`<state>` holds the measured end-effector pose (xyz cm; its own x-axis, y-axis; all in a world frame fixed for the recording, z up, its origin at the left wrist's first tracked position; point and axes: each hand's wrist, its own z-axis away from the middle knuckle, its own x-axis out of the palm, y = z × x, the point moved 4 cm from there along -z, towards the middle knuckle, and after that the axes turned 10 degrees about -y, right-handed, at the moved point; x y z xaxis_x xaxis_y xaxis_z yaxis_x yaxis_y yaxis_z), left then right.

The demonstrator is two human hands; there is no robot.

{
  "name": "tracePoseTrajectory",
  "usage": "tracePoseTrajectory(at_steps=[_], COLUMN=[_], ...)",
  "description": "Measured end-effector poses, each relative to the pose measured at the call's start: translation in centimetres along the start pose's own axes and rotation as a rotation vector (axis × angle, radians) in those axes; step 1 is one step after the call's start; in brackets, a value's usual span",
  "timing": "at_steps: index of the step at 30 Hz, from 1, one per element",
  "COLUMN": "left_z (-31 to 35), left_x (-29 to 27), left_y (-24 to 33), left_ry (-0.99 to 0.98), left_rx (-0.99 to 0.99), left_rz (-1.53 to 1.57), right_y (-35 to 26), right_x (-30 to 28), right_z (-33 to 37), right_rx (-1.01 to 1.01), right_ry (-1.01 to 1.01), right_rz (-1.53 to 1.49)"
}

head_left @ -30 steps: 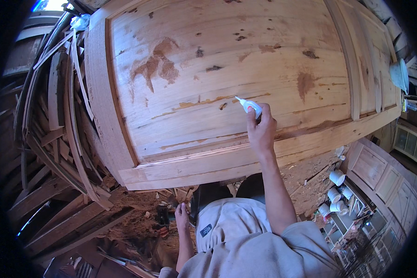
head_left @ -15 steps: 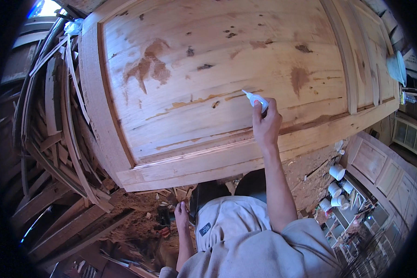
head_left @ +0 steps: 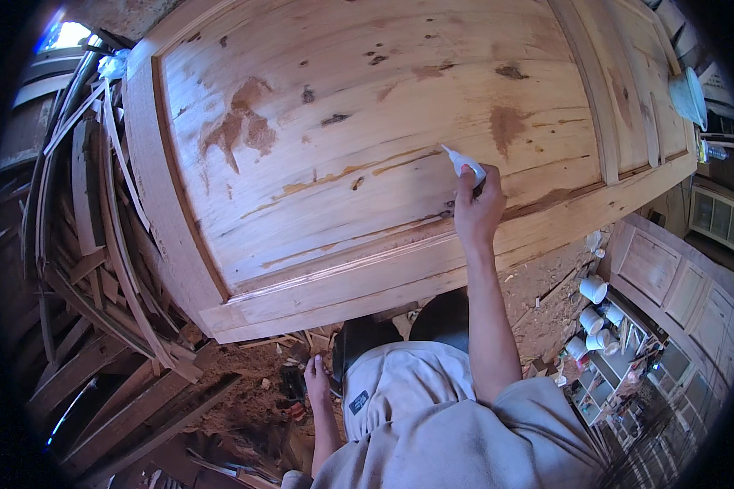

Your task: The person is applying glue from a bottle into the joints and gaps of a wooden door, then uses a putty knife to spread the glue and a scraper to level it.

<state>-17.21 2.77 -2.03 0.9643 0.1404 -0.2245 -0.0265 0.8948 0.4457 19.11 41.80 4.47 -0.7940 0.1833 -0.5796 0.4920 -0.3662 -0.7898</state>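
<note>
A large wooden door (head_left: 318, 122) lies flat in front of me, its pale panel marked with dark knots and brown filled patches. My right hand (head_left: 475, 210) grips a small white squeeze bottle (head_left: 463, 161) with its pointed nozzle touching a long crack in the panel. My left hand (head_left: 316, 381) hangs by my side below the door's near edge, fingers loosely apart, holding nothing. My grey trousers and dark shoes show beneath.
Stacked curved wooden strips and planks (head_left: 90, 269) crowd the left side. Sawdust and scraps cover the floor (head_left: 538, 301). White cups (head_left: 593, 288) and a cluttered shelf (head_left: 628, 359) stand at the right, beside a panelled cabinet door (head_left: 669, 277). A pale bowl (head_left: 687, 94) rests at the door's far right.
My right hand has slid the bottle's nozzle to the right along the crack. My left hand has stayed at my side.
</note>
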Motion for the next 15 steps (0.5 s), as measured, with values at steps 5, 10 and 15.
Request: tracePoseTrajectory(at_steps=[5,10,15], left_z=[-0.1,0.4,0.3], left_x=[0.4,0.6,0.8], left_y=[0.3,0.6,0.4], left_ry=[-0.018,-0.022,-0.028], left_rx=[-0.014,-0.011,-0.044], left_rz=[0.036,0.035,-0.062], right_y=[2.3,3.5,4.4], right_x=[-0.9,-1.5,-3.9], right_z=[-0.3,0.5,1.1], right_rx=[-0.028,0.082,0.173], right_ry=[0.055,0.026,0.035], right_rz=[-0.056,-0.476,-0.753])
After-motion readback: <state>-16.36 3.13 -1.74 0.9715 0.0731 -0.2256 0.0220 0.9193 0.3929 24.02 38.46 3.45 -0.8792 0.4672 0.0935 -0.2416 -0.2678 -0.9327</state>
